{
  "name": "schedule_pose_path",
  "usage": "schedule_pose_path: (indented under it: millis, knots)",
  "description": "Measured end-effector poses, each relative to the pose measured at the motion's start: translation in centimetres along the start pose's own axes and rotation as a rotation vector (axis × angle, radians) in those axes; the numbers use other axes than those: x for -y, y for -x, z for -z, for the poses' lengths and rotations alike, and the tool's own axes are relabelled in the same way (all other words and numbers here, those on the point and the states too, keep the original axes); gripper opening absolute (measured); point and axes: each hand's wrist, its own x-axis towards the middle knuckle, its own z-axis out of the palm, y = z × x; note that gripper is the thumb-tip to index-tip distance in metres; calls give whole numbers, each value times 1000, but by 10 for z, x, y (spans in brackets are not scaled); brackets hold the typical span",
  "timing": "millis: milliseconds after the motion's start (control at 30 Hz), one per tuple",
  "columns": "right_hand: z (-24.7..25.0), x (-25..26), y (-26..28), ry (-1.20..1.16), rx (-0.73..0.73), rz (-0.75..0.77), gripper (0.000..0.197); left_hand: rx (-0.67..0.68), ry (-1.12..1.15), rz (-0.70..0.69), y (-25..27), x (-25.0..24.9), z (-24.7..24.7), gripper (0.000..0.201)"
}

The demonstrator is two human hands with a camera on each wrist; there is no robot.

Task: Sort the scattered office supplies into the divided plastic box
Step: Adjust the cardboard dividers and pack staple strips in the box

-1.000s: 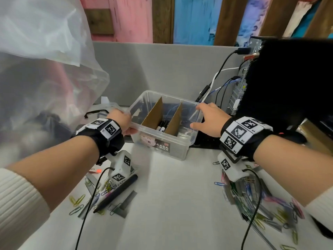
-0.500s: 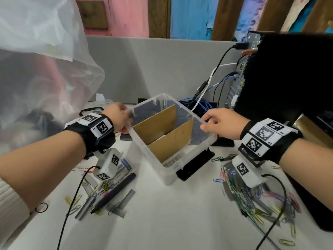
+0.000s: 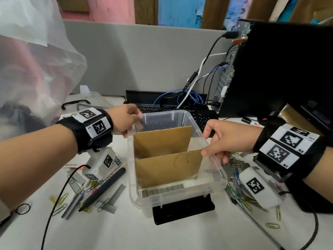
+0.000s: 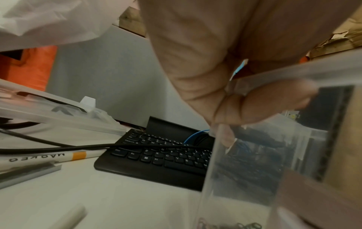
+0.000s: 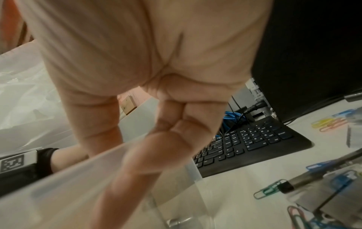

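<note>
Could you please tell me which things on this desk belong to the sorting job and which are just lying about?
Part of the job:
plastic box, gripped by left hand and right hand
cardboard dividers
staples
paper clips
black pen

Just lying about:
keyboard
cables
plastic bag

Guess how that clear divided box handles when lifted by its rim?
Probably light: the clear plastic box holds only a staple strip. Thin walls may flex where the left hand and right hand grip the rim. Cardboard dividers might shift.
</note>
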Motion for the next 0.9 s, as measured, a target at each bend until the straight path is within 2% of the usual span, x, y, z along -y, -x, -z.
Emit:
schedule_pose_path:
  millis: [133,300,400,500,567,633,667,733,800,900]
  knots:
    - [0,0,2,-42,-15,-2,46,22,53,-7,-3,-6,-1,16]
    - [-1,0,1,-84,-80,-3,44,-96,72,-31,-13,-8,0,12]
    - [-1,-1,-2,-83,-111,17,42,-89,148,-26,-11,-9,2,8]
    - [-2,-3,-5,-71,-126,27,42,-91,241,12,-4,-5,6,13]
    - [-2,-4,-6,-50,-142,27,43,-112,219,25,3,2,11,14]
    - [-4,-3,-5,56,-202,44,45,-136,52,9,14,13,15,11]
    - [-4,-1,-3,181,-258,61,47,-109,-79,-9,21,19,16,11]
    - [-6,6,2,471,-384,116,49,34,-349,-43,36,31,15,12]
    - [-10,13,8,662,-465,199,44,207,-557,-70,47,42,6,11]
    - [-22,30,21,699,-506,351,30,373,-734,-72,60,57,-12,13]
